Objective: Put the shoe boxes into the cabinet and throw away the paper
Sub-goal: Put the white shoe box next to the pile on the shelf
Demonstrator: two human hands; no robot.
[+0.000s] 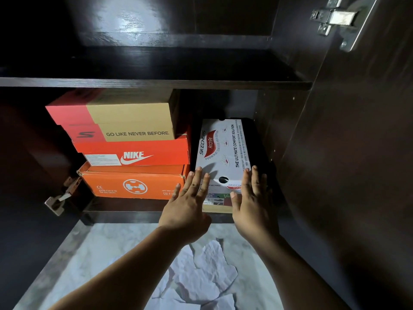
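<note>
1. Head view: a dark wooden cabinet [156, 82] stands open, with a shelf board across it and a lower compartment holding shoe boxes.
2. On the left of the lower compartment three boxes are stacked: an orange box [131, 184] at the bottom, a red Nike box [134, 153] on it, and a red-and-tan Skechers box [116, 120] on top.
3. On the right of the same compartment a white Skechers box [223, 148] lies with its short end facing out, just beside the stack and close to the cabinet's right wall.
4. The left hand [186, 211] is spread, fingers straight, its fingertips against the near left corner of the white box.
5. The right hand [253, 204] is also spread flat, fingers straight, lying against the near right end of the same box; neither hand curls round anything.
6. A metal hinge [333, 19] shows on the open door at upper right, and another hinge [60, 198] at lower left.
7. Crumpled white paper [201, 278] lies on the pale marble floor [93, 253] in front of the cabinet, below the forearms.
</note>
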